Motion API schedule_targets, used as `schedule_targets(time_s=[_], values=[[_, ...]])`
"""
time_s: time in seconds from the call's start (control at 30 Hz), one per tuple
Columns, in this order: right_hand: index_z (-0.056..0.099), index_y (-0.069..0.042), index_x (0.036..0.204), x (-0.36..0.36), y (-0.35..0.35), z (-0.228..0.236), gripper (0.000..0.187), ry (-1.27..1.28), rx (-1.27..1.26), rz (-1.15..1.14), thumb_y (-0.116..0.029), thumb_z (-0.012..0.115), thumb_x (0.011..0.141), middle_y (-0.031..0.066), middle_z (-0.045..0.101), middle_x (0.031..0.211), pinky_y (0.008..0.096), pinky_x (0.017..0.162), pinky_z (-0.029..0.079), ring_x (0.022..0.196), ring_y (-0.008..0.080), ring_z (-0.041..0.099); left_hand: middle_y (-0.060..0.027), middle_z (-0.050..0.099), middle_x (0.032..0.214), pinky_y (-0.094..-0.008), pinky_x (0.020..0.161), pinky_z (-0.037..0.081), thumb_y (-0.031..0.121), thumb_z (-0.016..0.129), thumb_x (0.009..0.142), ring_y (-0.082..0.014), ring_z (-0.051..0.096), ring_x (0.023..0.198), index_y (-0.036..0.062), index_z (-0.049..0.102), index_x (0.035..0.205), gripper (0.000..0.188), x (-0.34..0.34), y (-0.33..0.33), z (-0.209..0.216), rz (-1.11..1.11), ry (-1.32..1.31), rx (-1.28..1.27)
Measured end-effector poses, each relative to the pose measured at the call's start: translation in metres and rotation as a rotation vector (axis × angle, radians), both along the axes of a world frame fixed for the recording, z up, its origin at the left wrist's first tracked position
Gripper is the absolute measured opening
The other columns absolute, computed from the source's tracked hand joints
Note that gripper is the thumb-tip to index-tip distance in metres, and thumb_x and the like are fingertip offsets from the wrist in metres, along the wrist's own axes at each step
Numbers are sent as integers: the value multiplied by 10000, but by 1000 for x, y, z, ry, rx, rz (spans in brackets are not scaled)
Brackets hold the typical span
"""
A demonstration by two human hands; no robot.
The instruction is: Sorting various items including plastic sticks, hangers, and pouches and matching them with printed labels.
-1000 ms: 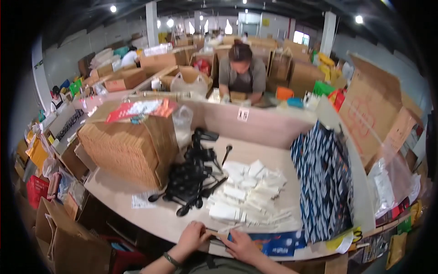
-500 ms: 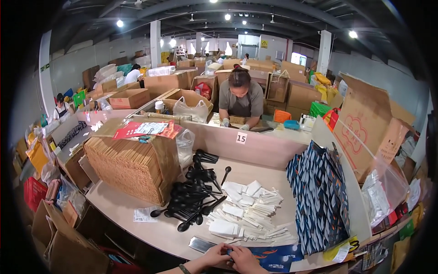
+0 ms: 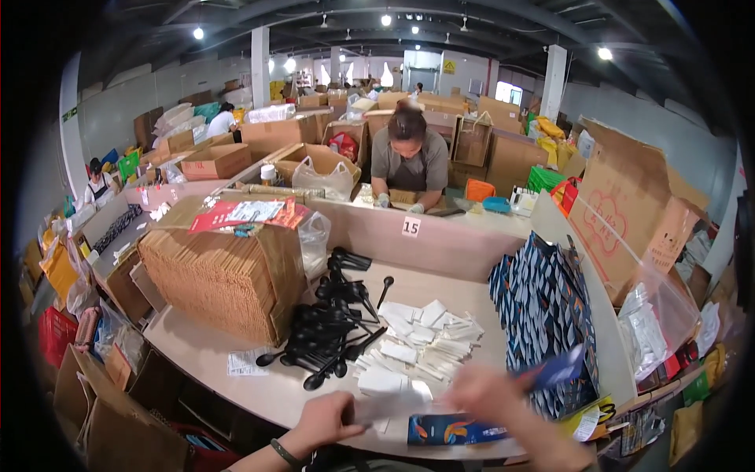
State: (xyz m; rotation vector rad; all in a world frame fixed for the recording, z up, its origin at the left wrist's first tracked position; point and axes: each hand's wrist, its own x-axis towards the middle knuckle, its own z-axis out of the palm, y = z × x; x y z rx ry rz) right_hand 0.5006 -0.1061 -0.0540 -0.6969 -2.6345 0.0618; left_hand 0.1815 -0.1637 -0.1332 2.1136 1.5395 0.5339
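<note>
The left hand (image 3: 324,419) and right hand (image 3: 491,393) are now standing apart, no longer meeting. Left fingers are clamping a blurred pale packet (image 3: 389,404) above the counter (image 3: 287,393); right fingers are blurring beyond telling, beside a raised blue strip (image 3: 561,367).

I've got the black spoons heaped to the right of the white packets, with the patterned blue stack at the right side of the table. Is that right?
Not quite: in the head view, the black spoons are heaped to the left of the white packets, with the patterned blue stack at the right side of the table.
</note>
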Motion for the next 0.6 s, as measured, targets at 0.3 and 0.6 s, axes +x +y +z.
schedule_targets(time_s=[0.3,0.6], values=[[646,-81,1074,41,-34,-106,491,-242,-325,-199,-420,754,736,212,548,1239,453,1072,361,1248,388,462,-115,590,1008,-325,866,443,234,711,741,-207,550,960,13,570,1081,429,64,-30,-98,-303,-719,-681],[578,-50,761,-30,-49,-132,375,70,-246,-377,-406,698,773,173,616,902,427,729,488,902,345,601,-87,592,913,-332,753,492,128,694,735,-233,596,803,18,536,1112,423,50,-2,-50,44,-286,-511]])
